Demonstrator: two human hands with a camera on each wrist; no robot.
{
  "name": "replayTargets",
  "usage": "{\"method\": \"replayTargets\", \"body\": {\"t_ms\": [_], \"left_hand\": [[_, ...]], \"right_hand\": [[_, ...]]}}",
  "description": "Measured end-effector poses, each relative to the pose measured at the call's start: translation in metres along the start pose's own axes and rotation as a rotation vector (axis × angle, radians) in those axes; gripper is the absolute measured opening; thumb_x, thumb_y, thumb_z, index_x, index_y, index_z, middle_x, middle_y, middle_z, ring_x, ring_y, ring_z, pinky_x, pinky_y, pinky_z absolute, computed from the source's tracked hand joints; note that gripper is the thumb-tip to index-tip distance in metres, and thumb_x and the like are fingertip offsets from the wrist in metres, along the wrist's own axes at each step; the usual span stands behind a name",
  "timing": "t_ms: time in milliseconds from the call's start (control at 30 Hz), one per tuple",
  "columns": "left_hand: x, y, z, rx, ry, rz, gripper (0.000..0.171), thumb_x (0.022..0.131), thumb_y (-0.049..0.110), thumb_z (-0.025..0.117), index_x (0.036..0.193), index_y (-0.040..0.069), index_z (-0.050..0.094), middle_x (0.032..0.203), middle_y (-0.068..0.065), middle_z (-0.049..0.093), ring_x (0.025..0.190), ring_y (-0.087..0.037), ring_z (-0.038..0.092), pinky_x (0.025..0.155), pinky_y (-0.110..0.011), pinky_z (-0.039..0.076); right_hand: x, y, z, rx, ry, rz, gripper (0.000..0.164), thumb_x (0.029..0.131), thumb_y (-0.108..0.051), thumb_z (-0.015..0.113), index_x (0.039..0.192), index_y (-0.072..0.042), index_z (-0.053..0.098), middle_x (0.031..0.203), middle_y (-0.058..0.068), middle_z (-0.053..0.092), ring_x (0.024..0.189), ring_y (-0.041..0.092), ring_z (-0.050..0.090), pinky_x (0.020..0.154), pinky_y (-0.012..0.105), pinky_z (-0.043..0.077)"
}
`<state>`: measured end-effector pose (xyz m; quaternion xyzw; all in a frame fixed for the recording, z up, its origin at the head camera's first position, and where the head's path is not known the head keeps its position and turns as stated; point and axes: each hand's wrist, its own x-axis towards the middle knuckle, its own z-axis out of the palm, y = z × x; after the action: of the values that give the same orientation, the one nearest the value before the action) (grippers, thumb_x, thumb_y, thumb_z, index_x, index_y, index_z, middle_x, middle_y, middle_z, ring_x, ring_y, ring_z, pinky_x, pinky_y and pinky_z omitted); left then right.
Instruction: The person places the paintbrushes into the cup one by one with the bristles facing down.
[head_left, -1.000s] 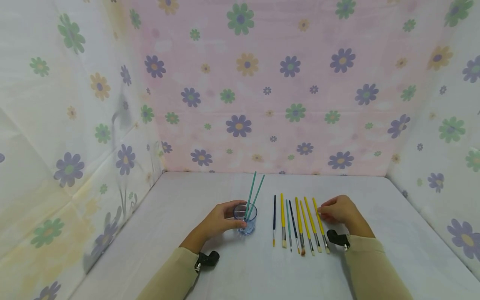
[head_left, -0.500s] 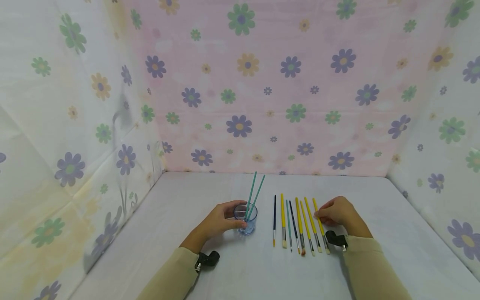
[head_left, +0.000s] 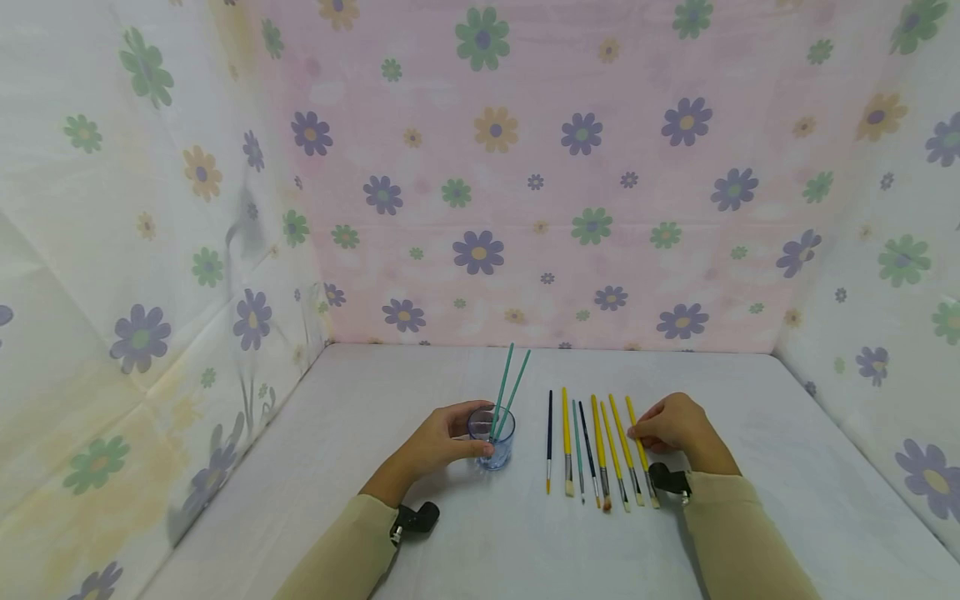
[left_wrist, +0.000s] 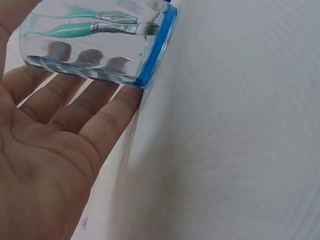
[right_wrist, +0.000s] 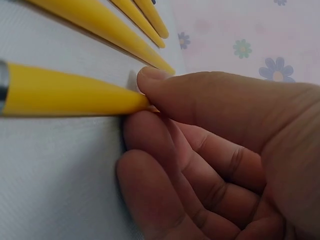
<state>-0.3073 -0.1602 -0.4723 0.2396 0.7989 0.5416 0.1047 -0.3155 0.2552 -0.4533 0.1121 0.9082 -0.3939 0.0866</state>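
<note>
My left hand grips a clear glass that stands upright on the table, fingers round the far side and thumb in front. Two teal-handled paintbrushes lean in it; the left wrist view shows their bristles down at its blue base. At the right end of a row of brushes, my right hand pinches the yellow handle of a flat paintbrush between thumb and fingers. That brush lies along the white cloth, bristles toward me.
Left of the pinched brush lie several more paintbrushes side by side: yellow ones, a teal one and dark blue ones. White cloth covers the table. Flower-patterned fabric walls stand behind and on both sides.
My right hand has shifted slightly left onto the handle of the rightmost yellow paintbrush, its thumb and fingers now closed on it. The left hand and glass have not moved.
</note>
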Motion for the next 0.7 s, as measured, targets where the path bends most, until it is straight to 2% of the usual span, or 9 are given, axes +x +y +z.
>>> {"method": "replayTargets", "body": {"t_ms": [400,700], "left_hand": [[-0.0009,0.0028,0.0005,0.004,0.0,-0.019,0.067,0.084,0.028,0.088,0.144,0.031,0.058,0.134,0.005,0.068,0.127,-0.016,0.064,0.116,-0.047,0.045],[-0.0009,0.0028,0.0007,0.002,0.002,-0.009,0.068,0.085,0.029,0.087,0.146,0.027,0.057,0.137,0.0,0.067,0.128,-0.02,0.064,0.116,-0.049,0.045]], "right_hand": [[-0.0022,-0.003,-0.0013,0.0,-0.006,0.034,0.03,0.08,-0.02,0.088,0.095,0.002,0.074,0.075,0.009,0.074,0.064,0.017,0.069,0.059,0.028,0.059],[-0.0043,-0.0066,-0.0046,0.033,-0.004,0.053,0.034,0.083,-0.022,0.086,0.102,0.003,0.074,0.08,0.011,0.074,0.069,0.02,0.069,0.061,0.029,0.058]]}}
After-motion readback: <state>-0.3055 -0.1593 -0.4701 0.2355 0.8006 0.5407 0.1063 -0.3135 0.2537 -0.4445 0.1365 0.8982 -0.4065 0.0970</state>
